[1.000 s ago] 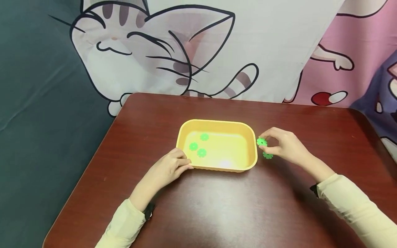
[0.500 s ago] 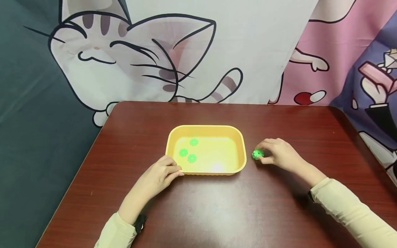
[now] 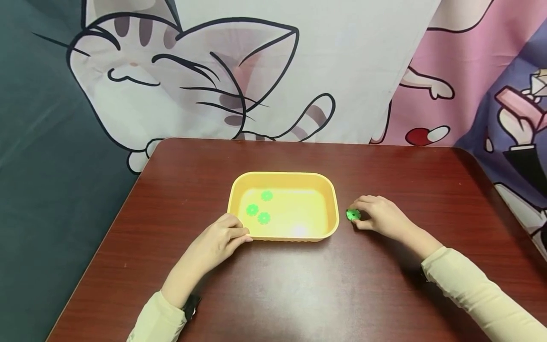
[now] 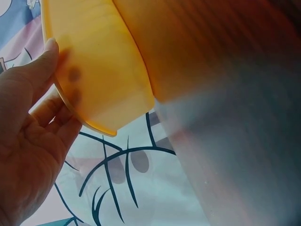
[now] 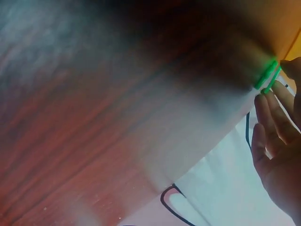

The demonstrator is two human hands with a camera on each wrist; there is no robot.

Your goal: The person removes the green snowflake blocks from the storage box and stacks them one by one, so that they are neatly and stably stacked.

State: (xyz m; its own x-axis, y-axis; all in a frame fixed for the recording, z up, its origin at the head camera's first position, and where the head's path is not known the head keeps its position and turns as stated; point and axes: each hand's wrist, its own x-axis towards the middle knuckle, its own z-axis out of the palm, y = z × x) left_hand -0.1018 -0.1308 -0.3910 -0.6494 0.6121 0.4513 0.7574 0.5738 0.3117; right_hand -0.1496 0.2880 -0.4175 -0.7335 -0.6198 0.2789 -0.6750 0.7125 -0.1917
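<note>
A yellow plastic tray (image 3: pixel 294 237) sits on the table, with three green notched plastic discs (image 3: pixel 264 218) lying in its left part. My left hand (image 3: pixel 220 240) grips the tray's front left corner; in the left wrist view the thumb and fingers (image 4: pixel 44 61) hold its rim. Just right of the tray, my right hand (image 3: pixel 380 216) pinches a green notched disc (image 3: pixel 353 214) by its edges, low over the table. The right wrist view has two green edges close together between thumb and fingers, one a disc (image 5: pixel 273 80); whether the other is a second disc or a reflection I cannot tell.
The dark red-brown wooden table (image 3: pixel 273 289) extends around the tray. Behind its far edge hangs a cloth (image 3: pixel 359 57) printed with a cartoon cat. A dark green cloth (image 3: pixel 51 213) hangs on the left.
My right hand has lowered the held disc towards the table, over the loose disc that lay beside it. The left hand keeps its hold on the tray. The head view has shifted.
</note>
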